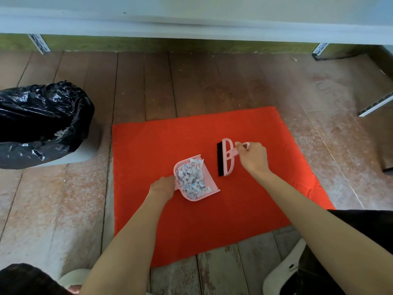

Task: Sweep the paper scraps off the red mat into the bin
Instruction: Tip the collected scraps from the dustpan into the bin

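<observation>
The paper scraps (191, 177), featherlight and loose, lie heaped in the stiff pink dustpan (209, 176) on the red mat (148, 145), so it should travel level and slowly. The left grip (162, 186) seems clamped on its hidden handle, and the right grip (252, 155) pinches the brush (226, 157). Bare floor (102, 188) separates the mat's left edge from the bin (42, 107).

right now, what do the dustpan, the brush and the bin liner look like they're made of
The dustpan looks like smooth matt pink moulded plastic, with a one-piece rim. The brush has a matching pink plastic back and black bristles, probably synthetic. The bin liner is thin black plastic film, glossy and crinkled.
</observation>
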